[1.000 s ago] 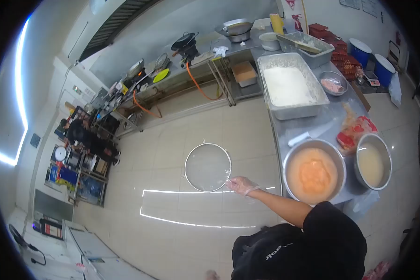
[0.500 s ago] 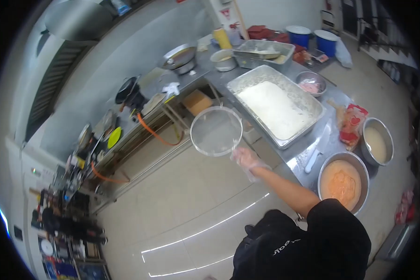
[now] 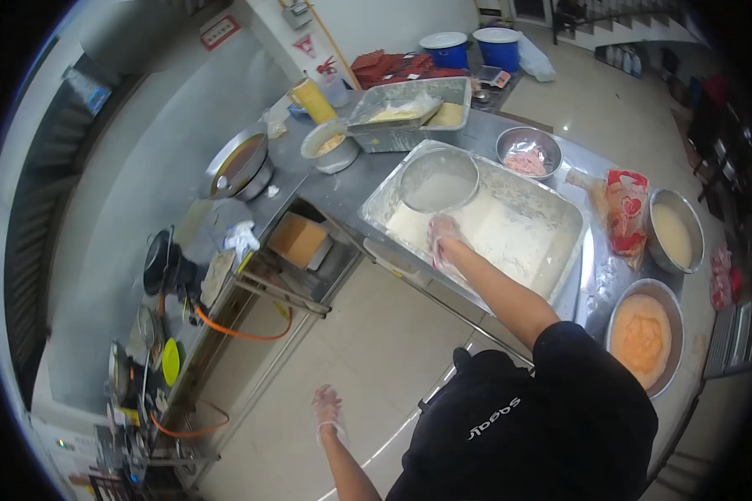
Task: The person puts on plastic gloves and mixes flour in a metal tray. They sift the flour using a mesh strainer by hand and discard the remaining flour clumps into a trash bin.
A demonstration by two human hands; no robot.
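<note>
My right hand (image 3: 444, 238), in a clear plastic glove, is closed at the near edge of a round fine-mesh sieve (image 3: 439, 185), where its handle would be. The sieve sits low in the far left end of a metal tray (image 3: 570, 219) of white flour (image 3: 510, 242). Pale flour shows in or through the mesh; I cannot tell which. My left hand (image 3: 329, 407), also gloved, hangs over the floor with fingers apart and nothing in it.
Right of the tray are a bowl of pink food (image 3: 530, 155), a red-and-white bag (image 3: 627, 209), a pot of pale liquid (image 3: 673, 232) and a pot of orange mixture (image 3: 642, 341). Behind it stands another metal tub (image 3: 409, 134). A wok (image 3: 241, 167) and orange hose (image 3: 246, 332) are left.
My right hand has brought the sieve from over the floor into the flour tray. The heaped flour is now spread unevenly, with the tray's bottom partly showing. My left hand has entered view.
</note>
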